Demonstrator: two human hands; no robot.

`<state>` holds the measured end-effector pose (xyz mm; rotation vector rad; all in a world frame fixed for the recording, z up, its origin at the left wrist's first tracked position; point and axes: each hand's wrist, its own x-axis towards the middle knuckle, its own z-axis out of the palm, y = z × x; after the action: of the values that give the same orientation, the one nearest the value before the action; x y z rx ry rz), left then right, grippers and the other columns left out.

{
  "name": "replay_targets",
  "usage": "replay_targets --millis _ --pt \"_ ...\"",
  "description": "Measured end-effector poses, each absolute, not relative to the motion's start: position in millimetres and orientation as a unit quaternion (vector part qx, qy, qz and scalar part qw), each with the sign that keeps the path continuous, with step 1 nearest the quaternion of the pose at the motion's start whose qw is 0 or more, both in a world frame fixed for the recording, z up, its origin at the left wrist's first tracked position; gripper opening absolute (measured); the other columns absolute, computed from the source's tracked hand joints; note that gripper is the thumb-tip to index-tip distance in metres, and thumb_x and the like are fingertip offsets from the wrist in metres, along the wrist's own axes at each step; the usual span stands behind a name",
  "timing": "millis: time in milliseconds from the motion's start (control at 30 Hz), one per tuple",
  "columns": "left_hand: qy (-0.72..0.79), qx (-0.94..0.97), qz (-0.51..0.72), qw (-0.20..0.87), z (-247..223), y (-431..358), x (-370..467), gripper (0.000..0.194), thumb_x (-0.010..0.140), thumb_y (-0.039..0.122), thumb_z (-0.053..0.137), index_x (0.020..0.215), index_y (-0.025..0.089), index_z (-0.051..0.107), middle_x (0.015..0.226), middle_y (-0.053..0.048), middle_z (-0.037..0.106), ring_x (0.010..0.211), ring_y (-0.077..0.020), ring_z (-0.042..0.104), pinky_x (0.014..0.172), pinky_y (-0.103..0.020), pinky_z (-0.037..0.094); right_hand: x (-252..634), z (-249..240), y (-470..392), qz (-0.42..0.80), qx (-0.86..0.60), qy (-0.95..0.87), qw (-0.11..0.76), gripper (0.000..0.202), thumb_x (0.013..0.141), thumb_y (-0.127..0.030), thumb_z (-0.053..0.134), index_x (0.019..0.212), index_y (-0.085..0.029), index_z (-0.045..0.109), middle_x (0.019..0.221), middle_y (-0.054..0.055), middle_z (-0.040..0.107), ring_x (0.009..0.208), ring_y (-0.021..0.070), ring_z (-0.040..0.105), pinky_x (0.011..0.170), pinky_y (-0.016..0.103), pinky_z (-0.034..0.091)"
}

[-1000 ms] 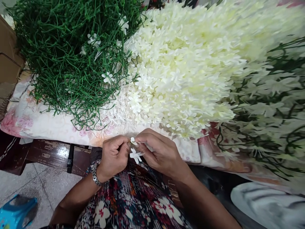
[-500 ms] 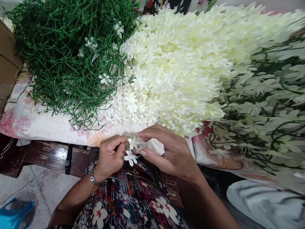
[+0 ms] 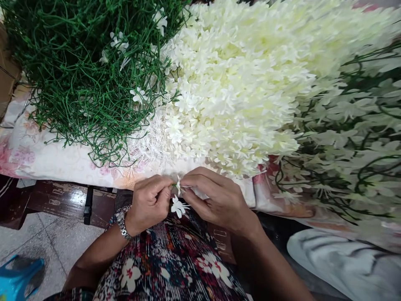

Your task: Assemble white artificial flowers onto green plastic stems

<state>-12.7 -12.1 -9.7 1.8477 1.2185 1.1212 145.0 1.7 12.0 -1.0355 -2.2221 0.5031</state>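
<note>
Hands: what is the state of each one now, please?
Left hand: pinched shut on a small white flower.
Right hand: pinched shut on the flower at its fingertips.

In front of me a floral cloth [image 3: 56, 161] covers what looks like a dark wooden table [image 3: 62, 202]. On the cloth lie a tangle of green stems [image 3: 78, 79] at my left, a heap of cream blossoms [image 3: 238, 83] beside it, and finished flower sprays [image 3: 351, 138] at my right.
</note>
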Motion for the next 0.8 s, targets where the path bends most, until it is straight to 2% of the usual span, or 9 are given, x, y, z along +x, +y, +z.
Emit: replay_targets --millis 267,800 --pt "0.467 0.720 0.416 0.301 -11.7 -11.2 -11.3 0.013 0.074 0.008 0.047 0.077 0.013 0.058 0.058 0.000 0.053 0.053 -0.0082 0.048 0.051 -0.022 0.039 146.7 13.9 1.7 0.298 -0.406 -0.804 0.315 0.011 0.073 -0.012 0.051 0.084 -0.013 0.054 0.072 0.004 0.056 0.065 0.0090 0.050 0.058 0.022 0.042" --pt "0.461 0.732 0.402 0.302 -10.5 -11.5 -11.9 0.012 0.075 0.009 0.046 0.077 0.014 0.056 0.058 0.001 0.053 0.053 -0.0081 0.048 0.051 -0.022 0.039 142.5 12.3 2.0 0.275 -0.419 -0.807 0.312 0.011 0.073 -0.007 0.047 0.078 -0.015 0.052 0.071 0.004 0.055 0.066 0.0093 0.050 0.058 0.022 0.042"
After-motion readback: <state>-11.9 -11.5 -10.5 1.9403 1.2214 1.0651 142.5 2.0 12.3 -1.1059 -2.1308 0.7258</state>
